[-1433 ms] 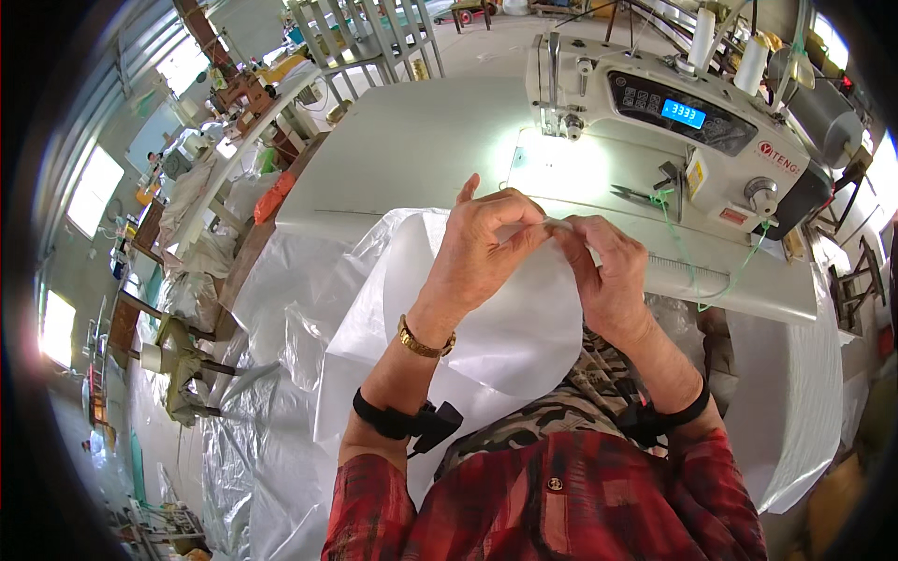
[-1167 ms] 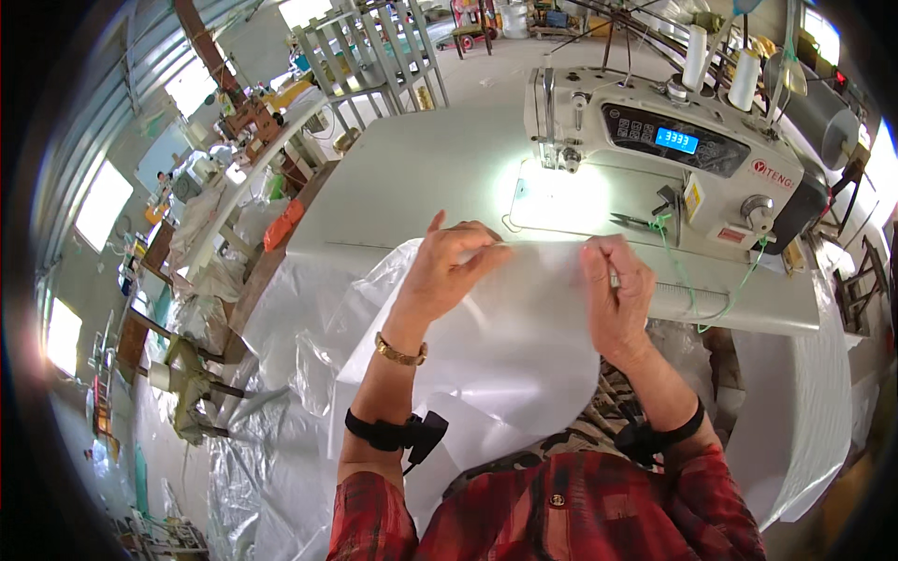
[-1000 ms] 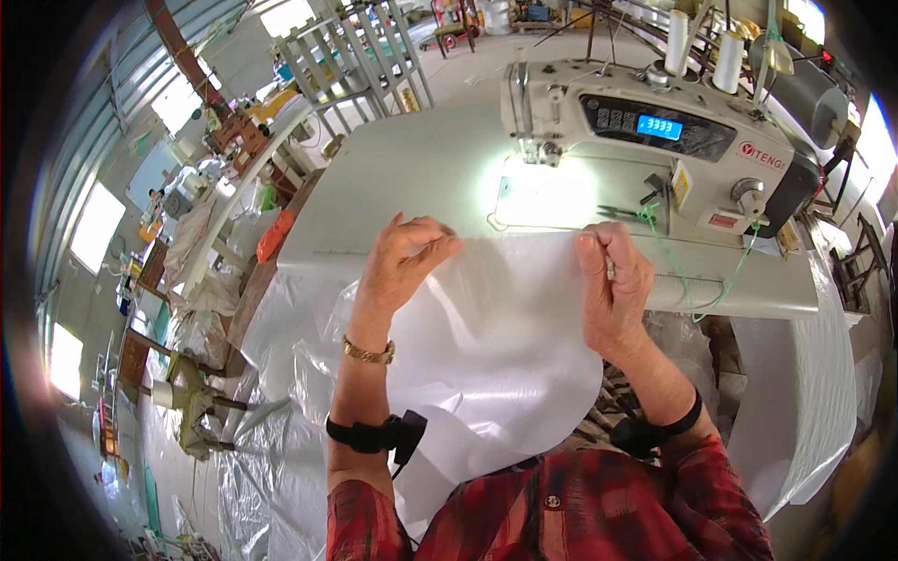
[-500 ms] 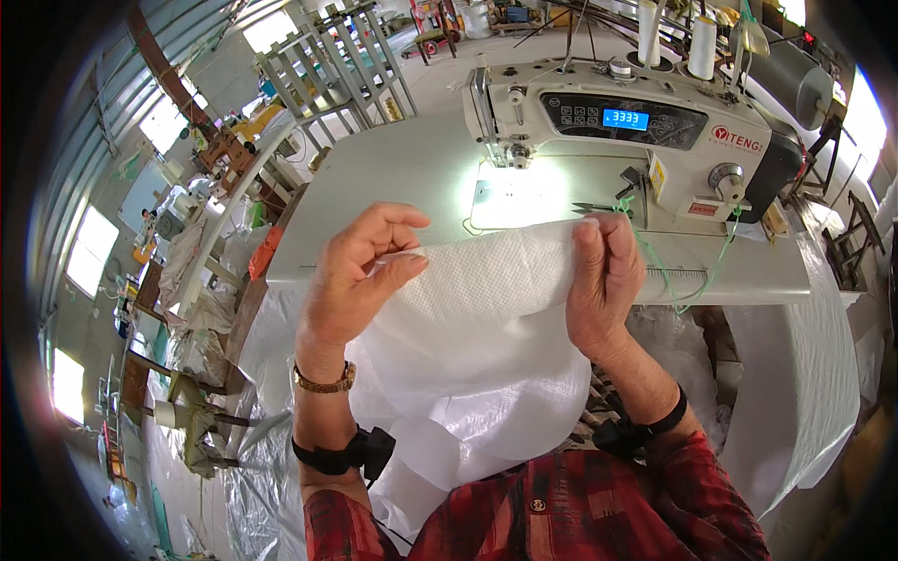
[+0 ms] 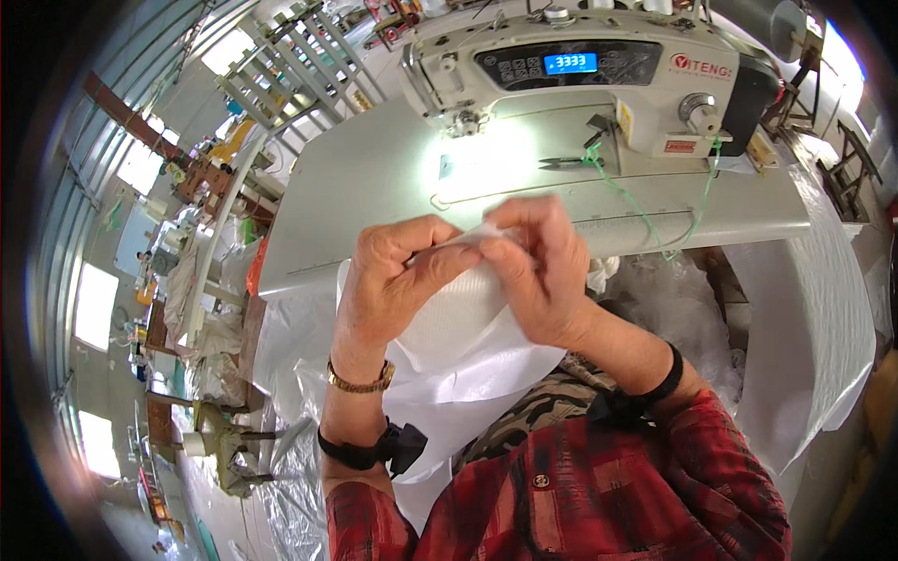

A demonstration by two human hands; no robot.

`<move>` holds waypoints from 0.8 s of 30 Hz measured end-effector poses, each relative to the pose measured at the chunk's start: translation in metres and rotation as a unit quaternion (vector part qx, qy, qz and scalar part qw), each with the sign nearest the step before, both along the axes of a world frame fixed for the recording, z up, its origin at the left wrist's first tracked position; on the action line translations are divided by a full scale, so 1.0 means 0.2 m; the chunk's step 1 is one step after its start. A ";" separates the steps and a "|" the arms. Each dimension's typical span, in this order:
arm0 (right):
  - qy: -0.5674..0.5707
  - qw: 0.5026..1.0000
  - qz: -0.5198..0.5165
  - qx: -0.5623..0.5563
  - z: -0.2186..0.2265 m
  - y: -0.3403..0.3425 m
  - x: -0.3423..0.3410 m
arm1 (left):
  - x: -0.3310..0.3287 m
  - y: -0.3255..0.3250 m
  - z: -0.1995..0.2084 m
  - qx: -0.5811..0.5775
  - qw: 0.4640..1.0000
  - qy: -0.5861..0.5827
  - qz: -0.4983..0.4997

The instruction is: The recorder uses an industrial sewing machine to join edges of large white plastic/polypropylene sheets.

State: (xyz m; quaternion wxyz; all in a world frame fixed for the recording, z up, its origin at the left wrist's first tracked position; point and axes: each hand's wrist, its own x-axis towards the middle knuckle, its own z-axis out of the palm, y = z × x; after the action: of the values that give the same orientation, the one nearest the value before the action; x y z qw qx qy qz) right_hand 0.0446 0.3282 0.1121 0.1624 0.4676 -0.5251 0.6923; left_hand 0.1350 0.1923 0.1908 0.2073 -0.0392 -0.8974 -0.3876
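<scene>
Both hands are meeting above the worktop [image 5: 374, 178], in front of the sewing machine [image 5: 580, 75]. The left hand [image 5: 393, 280] and right hand [image 5: 538, 271] are each keeping a pressed-together grip, pinching the white woven fabric [image 5: 458, 327], which is hanging toward the lap.

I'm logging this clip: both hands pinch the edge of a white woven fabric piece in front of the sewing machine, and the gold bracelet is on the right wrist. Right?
Not quite. The head view shows the gold bracelet on the left wrist, not the right. The rest holds: the left hand and right hand pinch the white woven fabric in front of the sewing machine.
</scene>
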 end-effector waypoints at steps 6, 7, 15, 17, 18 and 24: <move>-0.273 0.864 0.382 0.179 -0.09 -0.02 -0.10 | -0.01 0.00 0.03 -0.020 0.999 0.022 0.040; -0.258 0.870 0.387 0.165 -0.11 0.00 -0.10 | -0.01 0.00 0.05 -0.038 0.997 0.035 0.056; -0.114 0.919 0.155 0.344 -0.28 0.14 -0.04 | -0.05 -0.11 0.15 -0.130 0.983 0.099 0.081; -0.113 0.906 0.150 0.380 -0.31 0.17 -0.08 | -0.07 -0.11 0.11 -0.030 0.995 0.049 0.076; -0.122 0.865 0.157 0.460 -0.31 0.18 -0.10 | -0.07 -0.11 0.09 -0.033 0.995 0.064 0.072; -0.118 0.967 0.224 0.039 -0.08 0.01 -0.22 | -0.10 -0.05 0.03 0.016 0.997 0.057 0.054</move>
State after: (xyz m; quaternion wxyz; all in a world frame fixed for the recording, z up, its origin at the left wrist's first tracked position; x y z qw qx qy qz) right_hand 0.0000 0.3302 0.0954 -0.0782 0.4947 -0.4488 0.7401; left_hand 0.1158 0.1814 0.1976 0.2793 -0.0089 -0.8786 -0.3873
